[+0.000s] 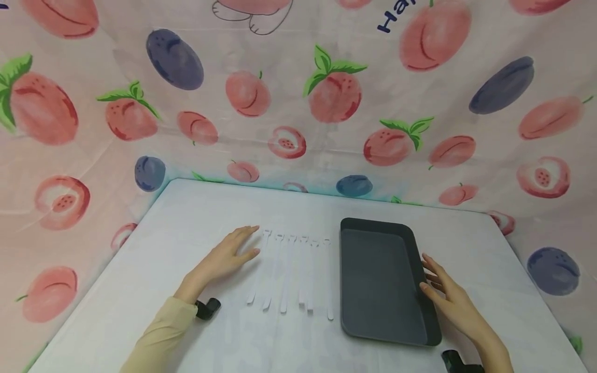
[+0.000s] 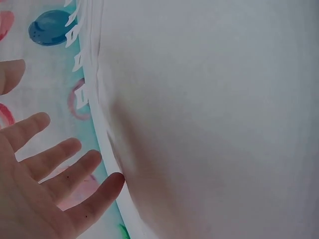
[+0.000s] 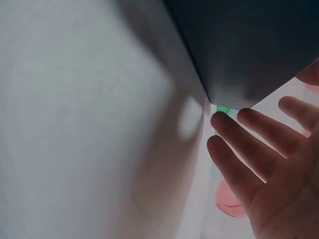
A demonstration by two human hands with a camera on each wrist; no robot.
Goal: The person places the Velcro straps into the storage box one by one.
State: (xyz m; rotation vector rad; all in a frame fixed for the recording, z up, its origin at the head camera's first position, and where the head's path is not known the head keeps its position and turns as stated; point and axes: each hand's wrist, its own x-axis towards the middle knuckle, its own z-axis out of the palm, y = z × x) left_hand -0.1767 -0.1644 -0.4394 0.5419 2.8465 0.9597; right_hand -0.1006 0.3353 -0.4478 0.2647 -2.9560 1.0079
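Note:
Several long, thin white strips [image 1: 284,274], each with a small notched head at its far end, lie side by side on the white table. The heads [image 2: 81,96] show at the upper left of the left wrist view. My left hand [image 1: 226,256] is beside the leftmost strip, its fingers spread and holding nothing. To the right of the strips lies a dark grey rectangular baking tray [image 1: 382,285]. My right hand [image 1: 450,298] is at the tray's right side, thumb near the rim and fingers extended; the right wrist view shows fingertips close to the tray's outer wall [image 3: 249,55].
The white table [image 1: 224,207] runs back to a hanging cloth [image 1: 261,52] printed with peaches and blue fruit. Black wrist cameras, such as the left one [image 1: 208,309], sit on both wrists.

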